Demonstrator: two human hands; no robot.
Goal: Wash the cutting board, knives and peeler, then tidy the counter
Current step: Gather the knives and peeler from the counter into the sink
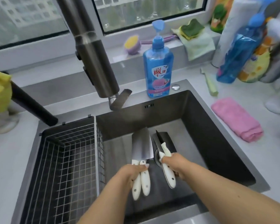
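a blue pump bottle of dish soap [158, 68] stands on the sink's back rim, near a folded pink cloth [237, 119], a wire mesh basket [68, 160] and a dark metal tap [94, 59].

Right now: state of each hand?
Left hand: holding two white-handled knives over the sink.
Right hand: holding white-handled tools, at least one dark-bladed knife.

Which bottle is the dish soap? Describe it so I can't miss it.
Start at the sink. On its back rim, right of the faucet, stands the dish soap bottle: clear blue with a pump top and red-and-pink label, the only bottle standing on the rim.
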